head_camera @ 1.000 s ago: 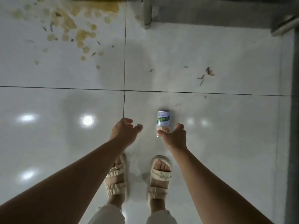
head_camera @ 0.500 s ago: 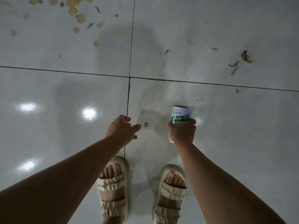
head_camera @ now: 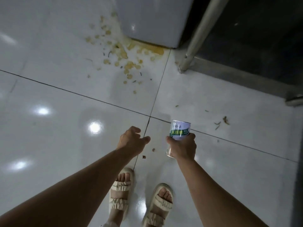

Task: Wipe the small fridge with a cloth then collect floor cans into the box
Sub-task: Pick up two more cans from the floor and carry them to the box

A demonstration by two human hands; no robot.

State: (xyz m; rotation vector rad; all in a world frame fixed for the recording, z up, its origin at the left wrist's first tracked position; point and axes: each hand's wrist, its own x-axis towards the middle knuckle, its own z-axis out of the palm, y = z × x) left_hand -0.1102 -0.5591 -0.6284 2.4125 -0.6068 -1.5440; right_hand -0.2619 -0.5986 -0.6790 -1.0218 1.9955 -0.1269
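Note:
My right hand (head_camera: pixel 182 147) grips a white can with a green label (head_camera: pixel 179 130), held upright above the tiled floor, its lower half hidden by my fingers. To its left, my left hand (head_camera: pixel 131 141) hangs with loosely curled fingers and holds nothing. The lower corner of the small white fridge (head_camera: pixel 154 20) stands at the top centre. No box or cloth is in view.
A yellow spill with scattered flakes (head_camera: pixel 124 58) spreads over the floor in front of the fridge. A metal leg (head_camera: pixel 196 41) and a low metal frame (head_camera: pixel 242 74) stand at the right. Small crumbs (head_camera: pixel 225 120) lie on the tiles. My sandalled feet (head_camera: pixel 141 199) are below.
My right hand closed round the can and lifted it off the floor. The view has swung up, bringing the fridge corner and the metal leg into sight.

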